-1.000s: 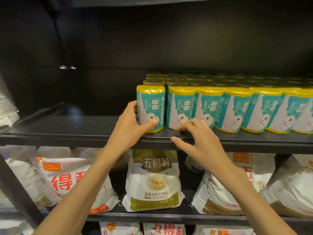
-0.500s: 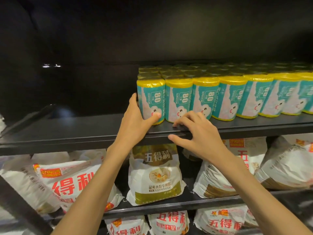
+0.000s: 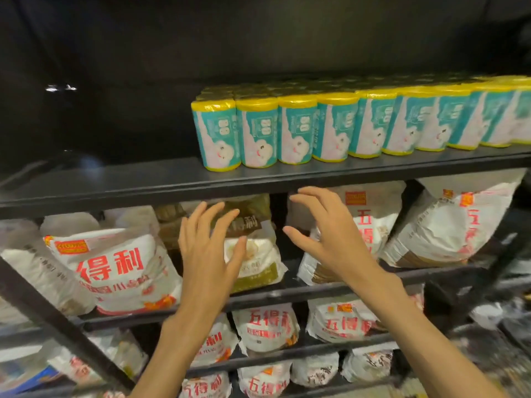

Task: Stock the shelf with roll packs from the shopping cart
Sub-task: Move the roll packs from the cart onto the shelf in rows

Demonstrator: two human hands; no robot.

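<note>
A row of teal roll packs with yellow ends stands upright along the front of the black shelf, with more rows behind it. The leftmost roll pack marks the row's left end. My left hand and my right hand hang below the shelf's front edge, in front of the flour bags. Both hands are empty with fingers spread. The shopping cart is out of view.
White flour bags with red lettering fill the lower shelves, and one white and olive bag sits between my hands. The left half of the roll shelf is bare. A slanted black frame bar crosses the lower left.
Both hands have let go of the leftmost roll pack and the shelf edge and dropped below the shelf, fingers spread. The view has shifted, showing more of the lower shelves.
</note>
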